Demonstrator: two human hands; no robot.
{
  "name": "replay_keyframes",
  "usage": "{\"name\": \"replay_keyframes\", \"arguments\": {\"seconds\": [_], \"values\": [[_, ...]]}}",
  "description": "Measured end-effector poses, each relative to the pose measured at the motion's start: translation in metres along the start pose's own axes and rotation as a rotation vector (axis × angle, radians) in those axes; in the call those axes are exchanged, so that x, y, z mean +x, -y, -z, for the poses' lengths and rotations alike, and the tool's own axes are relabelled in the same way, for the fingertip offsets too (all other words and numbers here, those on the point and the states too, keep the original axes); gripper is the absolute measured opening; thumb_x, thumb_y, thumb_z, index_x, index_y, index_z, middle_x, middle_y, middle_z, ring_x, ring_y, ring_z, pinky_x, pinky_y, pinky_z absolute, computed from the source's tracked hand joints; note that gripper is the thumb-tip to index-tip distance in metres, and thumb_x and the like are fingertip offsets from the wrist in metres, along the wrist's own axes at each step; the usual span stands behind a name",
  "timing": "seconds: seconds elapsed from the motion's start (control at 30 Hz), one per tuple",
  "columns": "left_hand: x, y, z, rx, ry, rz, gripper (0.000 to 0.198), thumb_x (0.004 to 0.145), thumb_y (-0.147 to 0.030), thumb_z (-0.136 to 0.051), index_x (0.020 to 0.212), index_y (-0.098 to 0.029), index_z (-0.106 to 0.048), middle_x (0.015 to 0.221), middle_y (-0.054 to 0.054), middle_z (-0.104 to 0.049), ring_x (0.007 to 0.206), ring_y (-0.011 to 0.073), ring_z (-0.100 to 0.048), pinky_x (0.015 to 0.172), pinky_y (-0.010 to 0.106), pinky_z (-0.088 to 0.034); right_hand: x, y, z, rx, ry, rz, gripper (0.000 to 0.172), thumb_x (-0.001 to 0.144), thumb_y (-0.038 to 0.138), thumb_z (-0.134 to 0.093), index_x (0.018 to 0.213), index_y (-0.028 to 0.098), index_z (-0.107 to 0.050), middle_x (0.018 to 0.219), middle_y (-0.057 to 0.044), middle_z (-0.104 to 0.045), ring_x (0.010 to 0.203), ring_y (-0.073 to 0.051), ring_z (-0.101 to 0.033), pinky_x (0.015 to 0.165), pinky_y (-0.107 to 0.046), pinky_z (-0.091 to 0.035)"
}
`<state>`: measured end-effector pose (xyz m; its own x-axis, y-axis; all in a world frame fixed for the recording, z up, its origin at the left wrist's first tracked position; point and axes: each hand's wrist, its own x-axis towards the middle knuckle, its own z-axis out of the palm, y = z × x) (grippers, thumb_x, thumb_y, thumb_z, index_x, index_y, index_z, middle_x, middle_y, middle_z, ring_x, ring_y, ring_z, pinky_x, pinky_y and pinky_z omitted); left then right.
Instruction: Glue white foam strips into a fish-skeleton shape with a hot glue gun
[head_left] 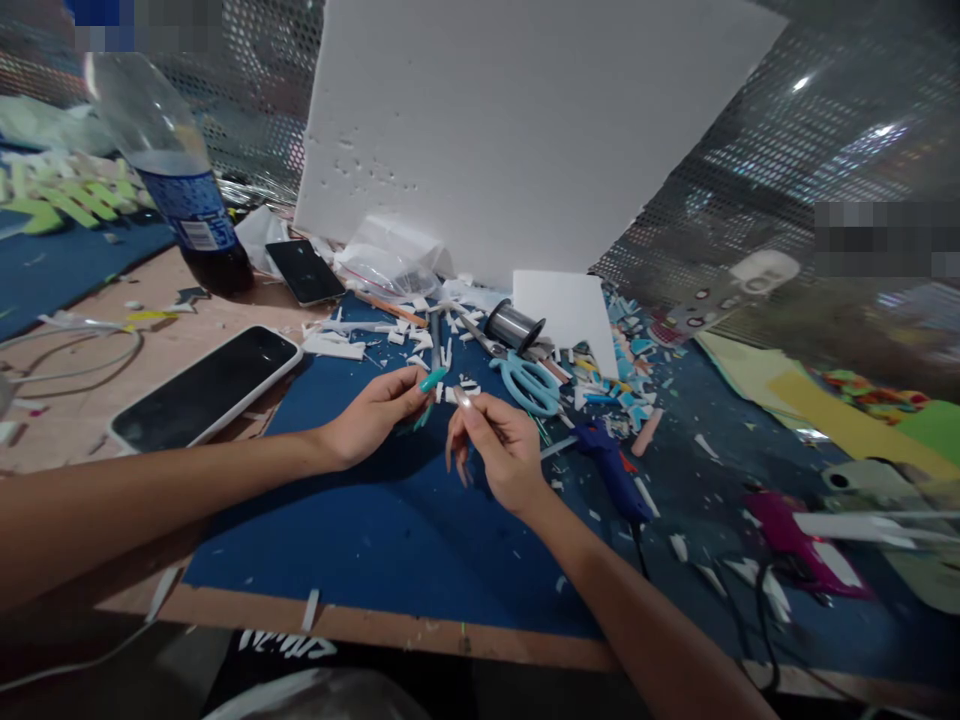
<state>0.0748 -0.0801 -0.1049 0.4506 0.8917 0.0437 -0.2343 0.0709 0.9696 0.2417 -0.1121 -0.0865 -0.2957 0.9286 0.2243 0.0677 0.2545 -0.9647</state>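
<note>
My left hand [379, 415] is above the blue mat [390, 540], its thumb and forefinger pinched together. Long teal nails show at its fingertips. Close to its right, my right hand [501, 445] has thumb and forefinger pressed together, the other fingers curled down. A small white piece [450, 394] shows between the two hands, by the right thumb's nail; I cannot tell whether it is held or lies behind. Whatever the fingertips grip is too small to make out. Light-blue-handled scissors [529, 382] and a wire spool [514, 327] lie just beyond the right hand.
White foam scraps [334, 345] litter the mat. Left are a phone [210, 388], a darker phone [306, 270] and a cola bottle [191, 215]. A blue glue gun [611, 470] and a magenta glue gun [806, 545] lie right. A white foam board [510, 130] stands behind.
</note>
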Motion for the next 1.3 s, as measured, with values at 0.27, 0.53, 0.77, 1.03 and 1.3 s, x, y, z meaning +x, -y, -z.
{"name": "replay_keyframes", "arguments": {"seconds": [0.27, 0.53, 0.77, 1.03, 1.3], "values": [[0.0011, 0.0021, 0.0008, 0.012, 0.002, -0.002, 0.031, 0.083, -0.041, -0.054, 0.069, -0.016, -0.042, 0.059, -0.006, -0.033, 0.05, 0.006, -0.026, 0.049, 0.023, -0.02, -0.0001, 0.0022, -0.0006, -0.005, 0.002, -0.006, 0.029, 0.09, 0.034, -0.048, 0.067, 0.017, -0.054, 0.056, 0.002, -0.056, 0.042, -0.007, -0.053, 0.04, -0.018, -0.042], [0.0007, 0.0013, -0.0003, 0.005, -0.009, 0.009, 0.034, 0.081, -0.044, -0.056, 0.069, -0.016, -0.042, 0.059, -0.006, -0.034, 0.05, 0.0056, -0.026, 0.049, 0.022, -0.021, -0.0001, 0.0035, -0.0011, -0.01, 0.001, -0.019, 0.03, 0.089, 0.036, -0.048, 0.066, 0.017, -0.054, 0.055, 0.002, -0.056, 0.042, -0.007, -0.052, 0.04, -0.019, -0.042], [0.0007, 0.0016, -0.0004, 0.002, -0.009, -0.002, 0.035, 0.08, -0.045, -0.057, 0.068, -0.016, -0.042, 0.059, -0.006, -0.034, 0.05, 0.0053, -0.026, 0.049, 0.022, -0.02, 0.0005, 0.0018, 0.0, -0.029, 0.013, 0.006, 0.031, 0.09, 0.034, -0.047, 0.065, 0.017, -0.053, 0.054, 0.002, -0.056, 0.041, -0.007, -0.052, 0.04, -0.019, -0.041], [-0.0003, -0.002, -0.0021, 0.048, -0.009, -0.01, 0.03, 0.081, -0.041, -0.055, 0.069, -0.017, -0.041, 0.058, -0.007, -0.033, 0.05, 0.006, -0.025, 0.048, 0.022, -0.022, 0.0011, 0.004, -0.0016, -0.071, -0.005, -0.059, 0.037, 0.089, 0.039, -0.048, 0.059, 0.017, -0.05, 0.046, 0.004, -0.052, 0.033, -0.005, -0.046, 0.035, -0.017, -0.036], [-0.0015, -0.0039, -0.0052, 0.23, 0.013, -0.088, 0.029, 0.084, -0.038, -0.049, 0.067, -0.017, -0.04, 0.062, -0.005, -0.035, 0.056, 0.0078, -0.031, 0.054, 0.022, -0.028, 0.0062, 0.0008, -0.0015, -0.131, 0.046, -0.08, 0.038, 0.089, 0.038, -0.048, 0.057, 0.017, -0.05, 0.046, 0.004, -0.05, 0.033, -0.005, -0.044, 0.034, -0.017, -0.035]]}}
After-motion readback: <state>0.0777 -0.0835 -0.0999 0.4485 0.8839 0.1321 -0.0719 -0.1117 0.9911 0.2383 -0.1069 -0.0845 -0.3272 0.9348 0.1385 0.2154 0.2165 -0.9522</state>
